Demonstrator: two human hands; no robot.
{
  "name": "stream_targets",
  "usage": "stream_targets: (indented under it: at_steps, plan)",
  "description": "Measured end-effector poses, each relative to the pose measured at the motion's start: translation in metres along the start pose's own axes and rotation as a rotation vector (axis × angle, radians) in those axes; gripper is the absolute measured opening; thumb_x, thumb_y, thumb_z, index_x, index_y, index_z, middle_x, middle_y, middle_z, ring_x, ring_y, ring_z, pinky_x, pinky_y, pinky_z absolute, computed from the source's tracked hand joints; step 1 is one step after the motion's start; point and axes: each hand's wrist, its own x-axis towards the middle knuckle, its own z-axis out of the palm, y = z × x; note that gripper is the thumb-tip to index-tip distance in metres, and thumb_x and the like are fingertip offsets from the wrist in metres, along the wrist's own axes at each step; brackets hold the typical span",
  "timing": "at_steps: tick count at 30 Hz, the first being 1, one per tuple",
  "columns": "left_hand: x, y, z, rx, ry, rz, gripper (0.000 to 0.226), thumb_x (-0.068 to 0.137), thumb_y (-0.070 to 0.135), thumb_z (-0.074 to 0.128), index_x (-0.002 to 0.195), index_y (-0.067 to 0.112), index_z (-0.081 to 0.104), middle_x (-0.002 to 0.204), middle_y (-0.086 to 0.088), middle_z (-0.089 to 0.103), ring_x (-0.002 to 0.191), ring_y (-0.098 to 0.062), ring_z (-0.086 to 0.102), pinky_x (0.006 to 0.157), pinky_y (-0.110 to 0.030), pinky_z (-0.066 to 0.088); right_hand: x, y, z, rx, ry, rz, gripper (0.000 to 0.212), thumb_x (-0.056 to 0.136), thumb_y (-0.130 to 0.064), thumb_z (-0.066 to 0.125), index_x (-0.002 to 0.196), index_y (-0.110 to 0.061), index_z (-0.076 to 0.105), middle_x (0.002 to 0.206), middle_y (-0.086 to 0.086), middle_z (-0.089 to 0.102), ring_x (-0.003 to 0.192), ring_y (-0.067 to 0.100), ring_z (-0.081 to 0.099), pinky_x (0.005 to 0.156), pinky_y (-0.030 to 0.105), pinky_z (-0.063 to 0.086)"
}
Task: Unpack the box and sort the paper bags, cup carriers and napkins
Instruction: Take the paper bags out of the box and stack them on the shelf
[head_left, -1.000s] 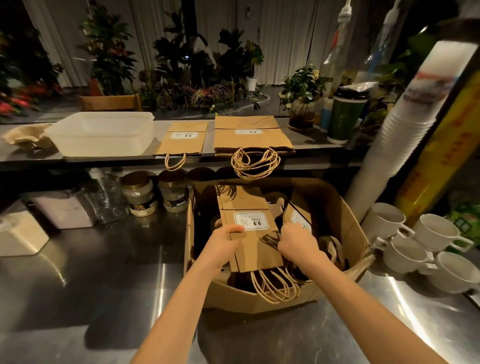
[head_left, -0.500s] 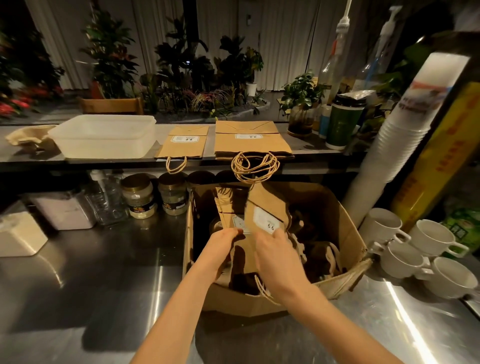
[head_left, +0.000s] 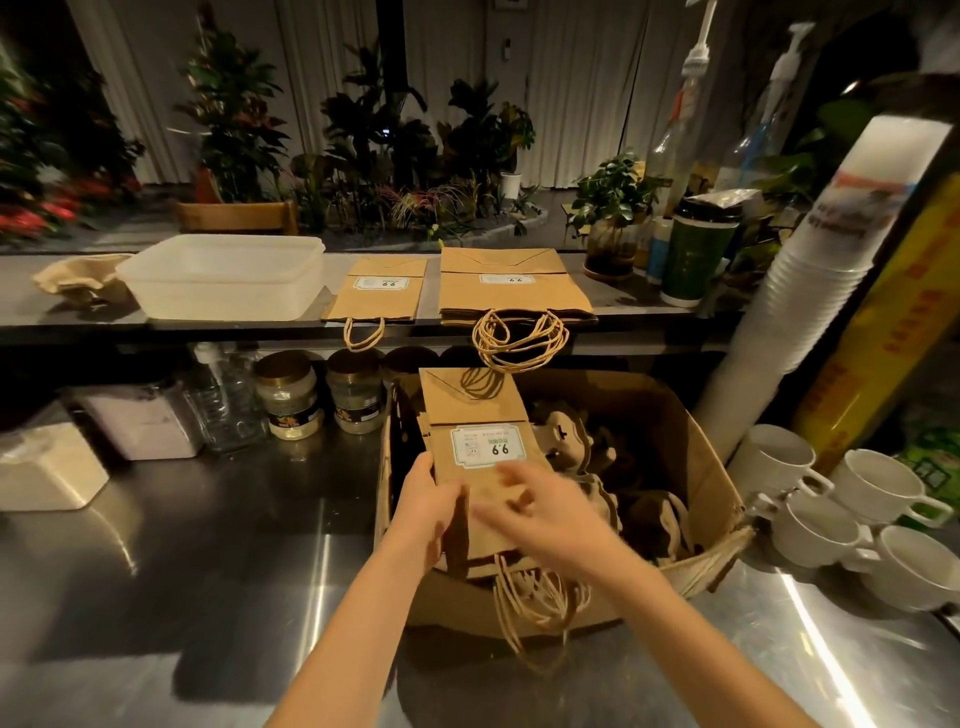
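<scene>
From the head view, the paper bag (head_left: 478, 415) you held over the box (head_left: 696, 457) carried a white label (head_left: 488, 446) reading "9.9"; the finer print could not be read. The same label showed upside down on the small bag stack (head_left: 379, 301) and the large bag stack (head_left: 511, 296) on the shelf (head_left: 639, 304). Your left hand (head_left: 431, 512) gripped the bag's left edge. Your right hand (head_left: 550, 519), blurred, lay spread-fingered on the bag's face, clasping nothing. Half a second earlier that hand had held a bag tilted; now it lay flat, label up.
</scene>
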Motion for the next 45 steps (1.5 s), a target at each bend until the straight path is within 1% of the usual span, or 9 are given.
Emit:
stream_targets:
  at_steps: [3,6,8,12,18,23,29,37,45]
  plan:
    - [-0.004,0.01,-0.01,-0.117,-0.031,0.002,0.054,0.095,0.012,0.059,0.143,0.027,0.038,0.127,0.0,0.059,0.104,-0.014,0.058,0.076,-0.033,0.052,0.015,0.014,-0.024,-0.025,0.119,0.25,0.061,0.091,-0.049,0.054,0.142,-0.019,0.038,0.138,0.001,0.05,0.103,0.006,0.052,0.08,0.019,0.047]
    - [-0.008,0.014,-0.022,-0.148,-0.077,-0.036,0.073,0.095,0.009,0.058,0.152,0.032,0.02,0.133,-0.005,0.058,0.12,-0.025,0.056,0.101,-0.053,0.045,0.024,0.031,-0.032,0.124,0.017,0.496,0.071,0.09,-0.054,0.053,0.145,-0.014,0.034,0.142,0.008,0.048,0.12,0.022,0.053,0.094,0.035,0.05]
    - [-0.017,0.014,-0.028,-0.128,-0.139,-0.061,0.079,0.095,0.007,0.057,0.154,0.033,0.011,0.135,-0.007,0.058,0.124,-0.027,0.054,0.108,-0.055,0.038,0.024,0.037,-0.029,0.493,-0.046,0.56,0.055,0.09,-0.05,0.055,0.13,-0.012,0.052,0.117,0.006,0.067,0.103,0.02,0.065,0.087,0.038,0.054]
    - [-0.04,0.009,-0.028,0.029,-0.278,-0.102,0.052,0.096,0.018,0.058,0.141,0.032,0.037,0.116,0.0,0.069,0.108,-0.02,0.065,0.096,-0.045,0.05,0.018,0.029,-0.026,0.888,0.033,0.559,0.023,0.096,-0.024,0.055,0.11,-0.007,0.061,0.087,0.009,0.075,0.074,0.021,0.072,0.06,0.032,0.056]
    - [-0.045,0.011,-0.016,0.086,-0.18,-0.012,0.034,0.102,0.03,0.046,0.135,0.025,0.042,0.109,0.013,0.062,0.095,-0.001,0.058,0.075,-0.018,0.046,0.013,0.016,-0.016,0.706,0.075,0.442,0.025,0.095,-0.024,0.049,0.118,-0.016,0.053,0.108,0.005,0.064,0.088,0.016,0.062,0.061,0.026,0.046]
    - [-0.044,0.007,-0.016,0.07,-0.016,0.09,0.039,0.099,0.029,0.053,0.137,0.024,0.044,0.118,0.006,0.065,0.108,-0.011,0.062,0.093,-0.034,0.053,0.011,0.008,-0.015,0.701,0.036,0.363,0.042,0.095,-0.023,0.056,0.133,-0.023,0.04,0.113,-0.001,0.064,0.093,0.013,0.066,0.061,0.021,0.053]
    - [-0.05,0.009,-0.018,-0.033,0.115,0.122,0.025,0.098,0.031,0.054,0.122,0.024,0.049,0.1,0.01,0.064,0.092,-0.004,0.064,0.067,-0.018,0.051,-0.005,-0.004,-0.009,0.633,0.038,0.285,0.037,0.096,-0.031,0.054,0.13,-0.026,0.04,0.12,-0.003,0.061,0.105,0.015,0.063,0.086,0.036,0.055]
    - [-0.063,0.014,-0.031,-0.023,-0.064,0.078,0.054,0.092,0.026,0.065,0.137,0.033,0.037,0.117,0.015,0.059,0.116,-0.012,0.055,0.105,-0.041,0.044,-0.016,-0.01,-0.005,0.688,0.1,0.252,0.029,0.095,-0.03,0.055,0.123,-0.031,0.047,0.116,-0.004,0.065,0.101,0.014,0.066,0.084,0.036,0.057]
    - [-0.067,0.01,-0.045,-0.054,-0.002,0.158,0.054,0.094,0.02,0.062,0.141,0.032,0.037,0.108,0.021,0.06,0.111,-0.006,0.057,0.101,-0.037,0.048,-0.022,-0.02,0.002,0.774,-0.062,0.289,0.031,0.092,-0.021,0.061,0.113,-0.038,0.046,0.113,-0.002,0.067,0.098,0.02,0.068,0.086,0.044,0.056]
